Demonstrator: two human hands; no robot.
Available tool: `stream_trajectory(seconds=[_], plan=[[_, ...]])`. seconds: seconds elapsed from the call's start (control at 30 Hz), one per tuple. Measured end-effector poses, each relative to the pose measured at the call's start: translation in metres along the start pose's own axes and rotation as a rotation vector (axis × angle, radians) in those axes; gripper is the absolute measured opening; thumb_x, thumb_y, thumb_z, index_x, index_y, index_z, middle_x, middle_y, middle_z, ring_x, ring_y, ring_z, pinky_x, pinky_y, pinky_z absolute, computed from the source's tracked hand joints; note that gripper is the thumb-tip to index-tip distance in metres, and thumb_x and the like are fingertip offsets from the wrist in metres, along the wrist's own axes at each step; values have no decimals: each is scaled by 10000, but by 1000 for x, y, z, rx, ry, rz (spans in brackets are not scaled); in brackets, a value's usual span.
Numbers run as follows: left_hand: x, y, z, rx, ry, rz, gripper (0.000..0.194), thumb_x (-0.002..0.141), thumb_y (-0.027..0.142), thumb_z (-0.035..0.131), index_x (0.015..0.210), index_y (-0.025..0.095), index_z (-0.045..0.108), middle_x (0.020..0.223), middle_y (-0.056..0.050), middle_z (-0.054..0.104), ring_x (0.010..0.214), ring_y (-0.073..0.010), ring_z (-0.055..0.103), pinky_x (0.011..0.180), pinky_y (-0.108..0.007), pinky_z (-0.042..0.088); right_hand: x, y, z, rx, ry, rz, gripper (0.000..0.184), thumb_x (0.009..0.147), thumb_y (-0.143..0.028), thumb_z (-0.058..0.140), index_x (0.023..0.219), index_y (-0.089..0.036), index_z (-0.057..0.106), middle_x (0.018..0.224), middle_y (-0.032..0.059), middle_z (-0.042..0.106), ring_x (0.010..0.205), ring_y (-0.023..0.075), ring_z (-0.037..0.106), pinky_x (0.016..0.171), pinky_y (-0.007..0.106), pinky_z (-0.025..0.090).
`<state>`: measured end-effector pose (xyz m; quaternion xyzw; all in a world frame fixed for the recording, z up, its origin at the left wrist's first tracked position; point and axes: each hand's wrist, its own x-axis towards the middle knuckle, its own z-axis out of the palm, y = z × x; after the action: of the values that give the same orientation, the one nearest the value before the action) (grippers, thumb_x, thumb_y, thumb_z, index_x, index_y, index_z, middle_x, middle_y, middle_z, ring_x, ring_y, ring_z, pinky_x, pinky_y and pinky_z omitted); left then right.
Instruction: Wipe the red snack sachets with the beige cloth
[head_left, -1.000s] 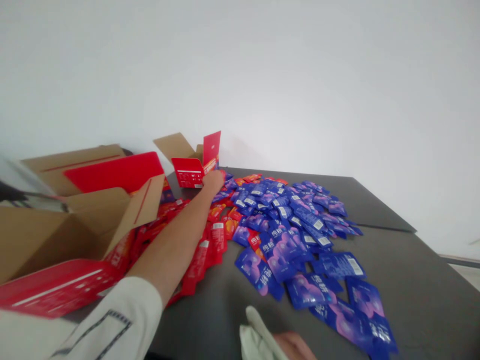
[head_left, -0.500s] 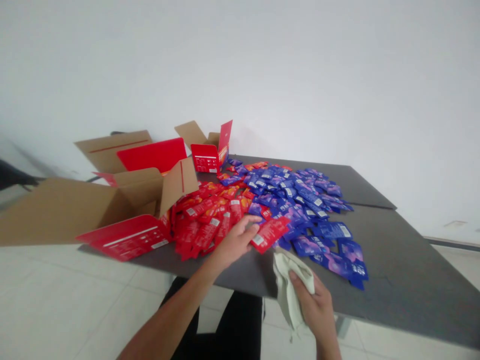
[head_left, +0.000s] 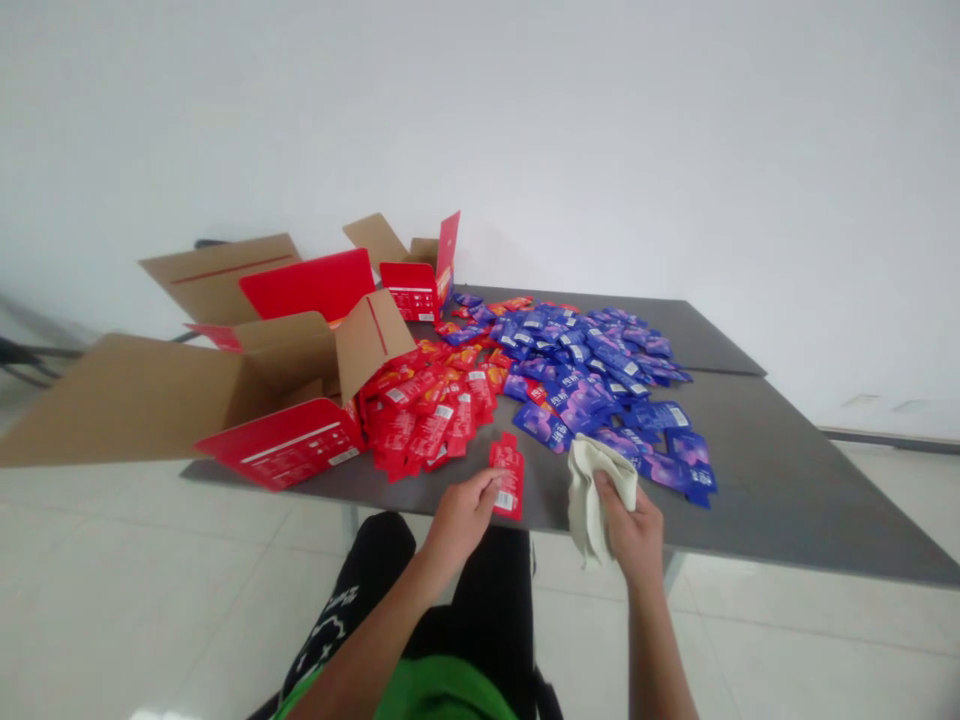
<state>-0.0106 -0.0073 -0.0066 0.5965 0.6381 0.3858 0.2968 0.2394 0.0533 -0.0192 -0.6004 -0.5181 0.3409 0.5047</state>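
Note:
My left hand (head_left: 461, 512) pinches a single red sachet (head_left: 508, 476) and holds it upright just above the near edge of the dark grey table (head_left: 757, 490). Beside it, my right hand (head_left: 634, 520) is closed round a crumpled whitish cloth (head_left: 589, 485), also at the table's front edge. A heap of red sachets (head_left: 427, 405) lies just beyond my left hand. A larger spread of blue sachets (head_left: 592, 375) covers the middle of the table beyond my right hand.
A big open cardboard box with red flaps (head_left: 247, 390) lies on the table's left end and overhangs it. A smaller open red box (head_left: 416, 280) stands at the far edge. Pale tiled floor (head_left: 787, 650) and a white wall surround the table.
My left arm pulled back from the far red box to the front edge, taking one red sachet out of the heap. My right hand with the cloth rose into view. The camera drew back.

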Motion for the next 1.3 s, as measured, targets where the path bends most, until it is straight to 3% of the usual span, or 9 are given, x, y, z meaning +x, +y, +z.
stream_trajectory(seconds=[0.13, 0.3, 0.5, 0.63, 0.7, 0.8, 0.93, 1.13, 1.3], plan=[[4, 4, 0, 255, -9, 90, 356, 1055, 302, 392, 1262, 273, 681, 1124, -71, 732, 1027, -228, 705, 932, -354, 542, 0, -2, -1, -22, -6, 14, 554, 787, -567, 764, 1105, -115, 799, 899, 75, 781, 870, 287, 700, 722, 324, 547], [-23, 10, 7, 562, 145, 223, 361, 1014, 396, 530, 1340, 286, 640, 1258, -130, 586, 1081, -285, 601, 949, -466, 529, -1, -2, 1, -29, -7, 15, 546, 791, -565, 761, 1115, -126, 797, 901, 71, 778, 878, 285, 699, 742, 332, 546], [-47, -3, 15, 609, -6, 471, 423, 973, 346, 629, 1391, 288, 591, 1427, -99, 549, 1285, -304, 510, 1055, -483, 479, 1, -8, 4, -37, -39, 0, 554, 807, -585, 734, 1115, -129, 793, 957, 85, 778, 919, 290, 704, 783, 360, 550], [-46, -17, 13, 601, -2, 535, 399, 1005, 244, 574, 1405, 249, 576, 1399, -87, 614, 1305, -257, 534, 1082, -437, 465, 10, -30, 8, -119, -128, -213, 430, 864, -534, 700, 1053, -163, 804, 998, 93, 774, 933, 284, 706, 845, 399, 552], [-46, -22, 14, 584, 11, 566, 410, 1020, 212, 538, 1428, 248, 558, 1392, -79, 632, 1314, -230, 544, 1088, -411, 462, 12, -43, 15, -169, -233, -413, 352, 914, -463, 662, 1086, -187, 797, 1046, 102, 765, 968, 286, 705, 877, 422, 555], [-46, -30, 18, 578, 36, 572, 389, 1020, 198, 527, 1402, 243, 587, 1347, -79, 668, 1302, -233, 565, 1081, -414, 469, 9, -57, 32, -252, -559, -690, 312, 970, -293, 600, 1244, -253, 744, 1158, 92, 740, 1041, 252, 703, 900, 375, 562], [-46, -36, 26, 591, 64, 515, 323, 1006, 183, 541, 1299, 250, 661, 1209, -85, 728, 1158, -266, 634, 1021, -462, 491, 11, -54, 64, -460, -861, -852, 392, 946, -167, 636, 1305, -311, 702, 1252, 54, 716, 1080, 196, 699, 903, 276, 552], [-42, -35, 25, 514, 48, 499, 406, 1013, 157, 526, 1399, 266, 588, 1345, -43, 685, 1231, -235, 594, 1030, -421, 467, 59, -51, 96, -719, -752, -801, 404, 951, -126, 607, 1342, -205, 674, 1240, 104, 687, 1076, 213, 679, 905, 262, 529], [-42, -34, 25, 466, 47, 471, 396, 1012, 150, 516, 1377, 272, 609, 1320, -46, 694, 1218, -229, 590, 1020, -421, 476, 52, -68, 80, -699, -718, -812, 436, 959, -124, 571, 1379, -215, 644, 1262, 109, 676, 1095, 223, 669, 919, 280, 528]])
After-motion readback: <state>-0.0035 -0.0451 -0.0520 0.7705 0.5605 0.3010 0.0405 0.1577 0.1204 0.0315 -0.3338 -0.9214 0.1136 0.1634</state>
